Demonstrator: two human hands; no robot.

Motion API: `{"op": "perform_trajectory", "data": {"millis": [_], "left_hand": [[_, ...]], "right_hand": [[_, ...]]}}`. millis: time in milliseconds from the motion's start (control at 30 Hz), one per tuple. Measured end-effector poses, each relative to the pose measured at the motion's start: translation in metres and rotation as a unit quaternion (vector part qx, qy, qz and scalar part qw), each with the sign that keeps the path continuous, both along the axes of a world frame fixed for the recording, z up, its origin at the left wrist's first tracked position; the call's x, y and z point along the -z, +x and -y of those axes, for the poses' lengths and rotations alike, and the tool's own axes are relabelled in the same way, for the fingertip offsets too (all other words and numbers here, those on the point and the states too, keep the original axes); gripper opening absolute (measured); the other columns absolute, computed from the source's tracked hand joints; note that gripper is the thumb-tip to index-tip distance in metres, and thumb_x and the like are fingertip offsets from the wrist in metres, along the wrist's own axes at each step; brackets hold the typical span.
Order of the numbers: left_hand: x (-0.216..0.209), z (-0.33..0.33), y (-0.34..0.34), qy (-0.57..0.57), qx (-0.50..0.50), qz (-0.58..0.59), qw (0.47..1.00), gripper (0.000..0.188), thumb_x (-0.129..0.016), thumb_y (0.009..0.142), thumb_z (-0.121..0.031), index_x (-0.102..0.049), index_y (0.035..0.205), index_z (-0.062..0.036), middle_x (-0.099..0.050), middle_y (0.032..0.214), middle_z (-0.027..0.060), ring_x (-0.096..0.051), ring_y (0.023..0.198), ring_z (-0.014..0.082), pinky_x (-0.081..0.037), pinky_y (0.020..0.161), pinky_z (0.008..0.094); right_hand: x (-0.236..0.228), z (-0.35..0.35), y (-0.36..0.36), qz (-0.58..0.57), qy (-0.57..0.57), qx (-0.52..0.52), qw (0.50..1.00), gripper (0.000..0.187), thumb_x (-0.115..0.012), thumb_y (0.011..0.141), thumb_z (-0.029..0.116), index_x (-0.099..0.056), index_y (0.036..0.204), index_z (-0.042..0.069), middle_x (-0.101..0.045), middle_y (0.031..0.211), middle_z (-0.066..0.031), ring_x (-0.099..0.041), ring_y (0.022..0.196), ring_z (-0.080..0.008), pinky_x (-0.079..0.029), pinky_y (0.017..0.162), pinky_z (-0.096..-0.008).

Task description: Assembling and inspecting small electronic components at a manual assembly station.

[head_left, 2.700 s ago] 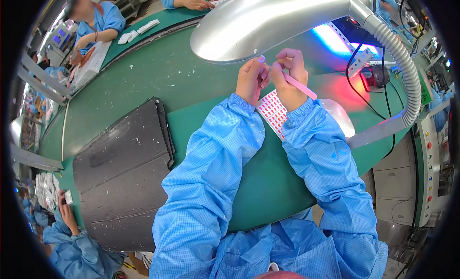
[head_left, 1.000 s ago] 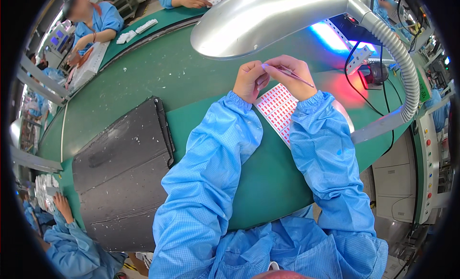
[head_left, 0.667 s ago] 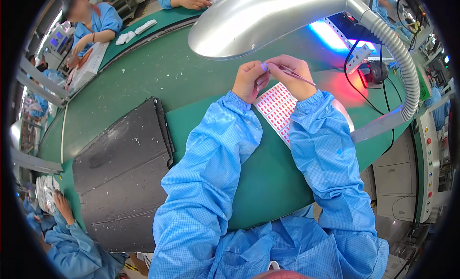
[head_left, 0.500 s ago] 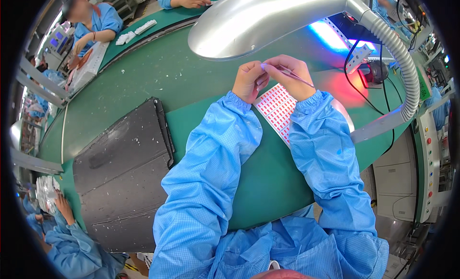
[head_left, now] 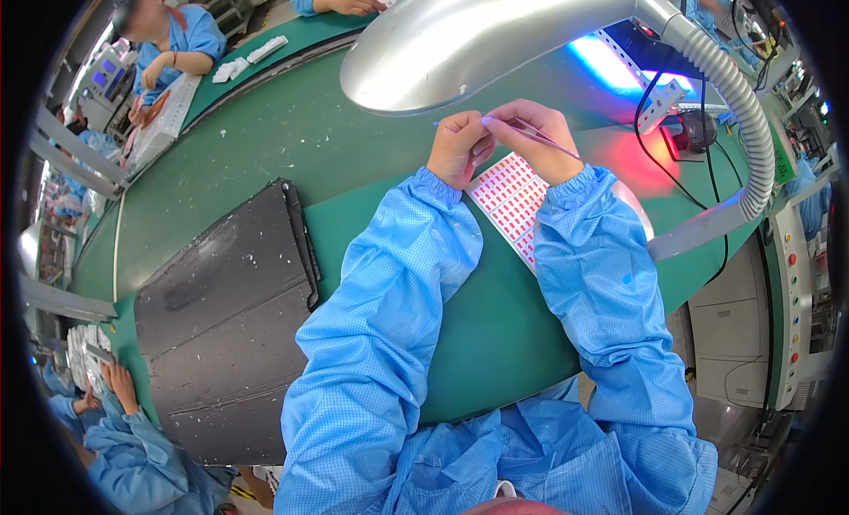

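My two hands meet beneath the lamp head, fingertips together. A pair of thin tweezers (head_left: pixel 555 144) lies across my right hand (head_left: pixel 541 136), whose fingers are closed on it. My left hand (head_left: pixel 458 150) is closed in a pinch; a small bluish tip pokes out beside its fingers, too little to name. What sits between the fingertips is mostly hidden. Just under my hands a white sheet of small red stickers (head_left: pixel 511 199) rests on the green mat, partly covered by my right sleeve.
Overhead arches a silver lamp (head_left: pixel 442 50) on a ribbed flexible neck (head_left: pixel 738 99). A black folder-like sheet (head_left: pixel 230 311) lies to the left. At the right stand a red-lit device (head_left: pixel 692 136) and black cables. Co-workers in blue sit at the far left, far side and lower left.
My hands stay almost still, fingertips together; a bluish tip now shows beyond the left fingers. At the far and lower left, co-workers' hands have shifted slightly.
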State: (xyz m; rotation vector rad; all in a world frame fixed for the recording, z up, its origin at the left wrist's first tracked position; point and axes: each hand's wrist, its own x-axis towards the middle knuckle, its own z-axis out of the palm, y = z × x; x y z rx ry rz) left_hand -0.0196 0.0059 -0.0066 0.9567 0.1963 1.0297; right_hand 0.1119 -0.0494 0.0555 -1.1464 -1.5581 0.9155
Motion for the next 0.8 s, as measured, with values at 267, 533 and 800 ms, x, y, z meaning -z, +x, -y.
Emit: {"op": "perform_trajectory", "data": {"millis": [267, 533, 800], "left_hand": [[-0.0005, 0.0001, 0.0009, 0.002, -0.003, -0.001, 1.0, 0.026, -0.054, 0.084, -0.017, -0.044, 0.061, -0.0086, -0.036, 0.051, -0.0018, -0.03, 0.042, 0.007, -0.027, 0.04, 0.0211], [0.0009, -0.0011, 0.0025, 0.003, -0.014, 0.0, 1.0, 0.027, -0.055, 0.084, -0.017, -0.044, 0.061, -0.0092, -0.036, 0.051, -0.0023, -0.032, 0.043, 0.0064, -0.027, 0.04, 0.0208], [-0.0016, 0.0015, 0.0043, 0.027, -0.041, -0.039, 0.998, 0.028, -0.055, 0.083, -0.014, -0.043, 0.058, -0.0089, -0.039, 0.052, -0.0021, -0.034, 0.044, 0.0063, -0.027, 0.04, 0.0201]], "right_hand": [[0.0037, -0.0026, 0.0021, -0.002, 0.018, -0.002, 1.0, 0.016, -0.059, 0.081, 0.008, -0.058, 0.092, -0.003, -0.06, 0.084, -0.0067, -0.056, 0.081, -0.0112, -0.044, 0.073, -0.0236], [0.005, -0.0018, 0.0008, -0.033, 0.011, -0.012, 0.999, 0.015, -0.058, 0.081, 0.008, -0.057, 0.092, -0.003, -0.059, 0.084, -0.006, -0.055, 0.082, -0.011, -0.044, 0.074, -0.0236], [0.0037, -0.0039, 0.003, -0.004, -0.004, 0.025, 1.0, 0.012, -0.057, 0.081, 0.007, -0.056, 0.088, -0.002, -0.059, 0.083, -0.0061, -0.056, 0.08, -0.0108, -0.044, 0.073, -0.0233]]}}
